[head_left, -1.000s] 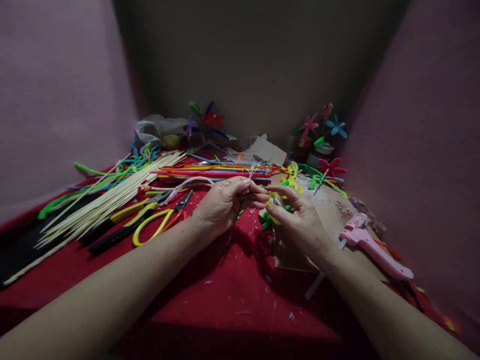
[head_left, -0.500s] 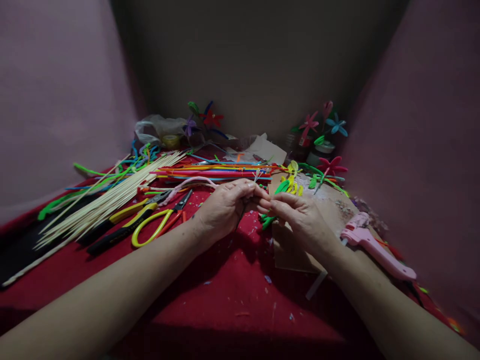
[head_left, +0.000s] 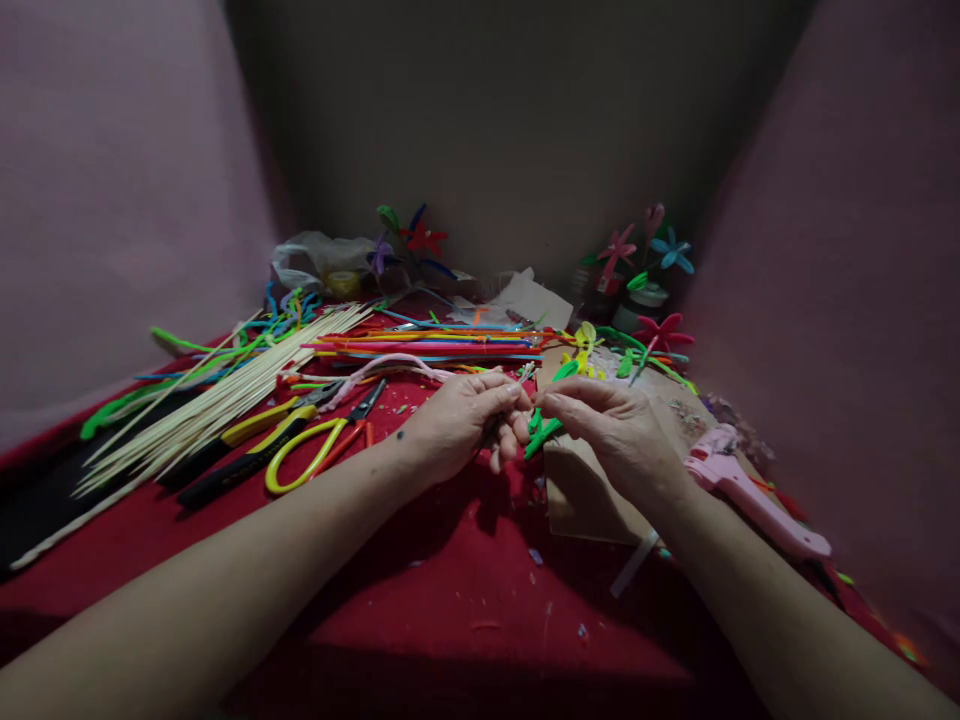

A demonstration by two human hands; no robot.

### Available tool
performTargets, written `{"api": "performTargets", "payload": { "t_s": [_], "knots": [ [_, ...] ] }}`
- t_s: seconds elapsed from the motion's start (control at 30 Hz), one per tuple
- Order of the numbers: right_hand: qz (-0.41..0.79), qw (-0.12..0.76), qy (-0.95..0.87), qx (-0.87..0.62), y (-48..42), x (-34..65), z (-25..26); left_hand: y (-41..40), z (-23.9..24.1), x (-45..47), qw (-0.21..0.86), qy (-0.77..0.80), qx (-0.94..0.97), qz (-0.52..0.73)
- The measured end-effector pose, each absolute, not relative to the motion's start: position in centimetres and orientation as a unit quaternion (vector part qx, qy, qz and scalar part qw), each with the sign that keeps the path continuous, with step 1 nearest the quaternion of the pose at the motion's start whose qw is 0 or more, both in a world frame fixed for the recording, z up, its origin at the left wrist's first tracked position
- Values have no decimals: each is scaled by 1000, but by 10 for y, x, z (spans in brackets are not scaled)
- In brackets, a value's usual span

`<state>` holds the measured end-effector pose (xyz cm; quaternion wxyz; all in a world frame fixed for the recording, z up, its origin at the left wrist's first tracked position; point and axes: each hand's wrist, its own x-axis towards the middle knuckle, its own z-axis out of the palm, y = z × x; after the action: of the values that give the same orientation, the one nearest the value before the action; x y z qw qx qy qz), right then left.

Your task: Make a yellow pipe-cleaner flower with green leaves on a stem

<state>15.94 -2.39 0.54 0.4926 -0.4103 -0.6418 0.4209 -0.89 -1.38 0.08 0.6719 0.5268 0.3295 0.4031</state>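
Note:
My left hand [head_left: 469, 420] is closed over the middle of the table, its thumb and forefinger pinching a small bunch of thin pale strands [head_left: 527, 373]. The tips of the strands poke up past the fingers, and the rest is hidden in the hand. Just to the right, my right hand [head_left: 615, 425] has thumb and forefinger pinched together, facing the left fingertips; anything between them is too small to make out. Behind and between the hands are bent green pipe cleaner pieces [head_left: 543, 434], partly covered by the right hand.
Left lie wooden sticks [head_left: 240, 385], pliers [head_left: 251, 455] and yellow-orange scissors [head_left: 304, 455]. Coloured pipe cleaners [head_left: 442, 345] run across the back. A pink glue gun [head_left: 754, 490] and cardboard [head_left: 589, 500] are at right. Pipe cleaner flowers [head_left: 673, 250] stand behind, on a red cloth [head_left: 480, 600].
The strands in my left hand have tilted and dropped slightly to the right. My left lower fingers have loosened downward. My right fingertips have drawn a little apart from the left, uncovering more green pieces.

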Motion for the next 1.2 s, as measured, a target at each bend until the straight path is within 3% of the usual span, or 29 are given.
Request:
{"api": "performTargets", "payload": {
  "t_s": [0.33, 0.87, 1.2],
  "knots": [
    [476, 496, -603, -406, -27, 148, 3, -18, 0, -5, 655, 339, 561, 375],
    [468, 497, -603, -412, -25, 150, -8, -21, -1, -6, 656, 329, 585, 347],
    [565, 510, -531, -372, -29, 144, -9, -19, -2, -8, 655, 300, 602, 344]
  ]
}}
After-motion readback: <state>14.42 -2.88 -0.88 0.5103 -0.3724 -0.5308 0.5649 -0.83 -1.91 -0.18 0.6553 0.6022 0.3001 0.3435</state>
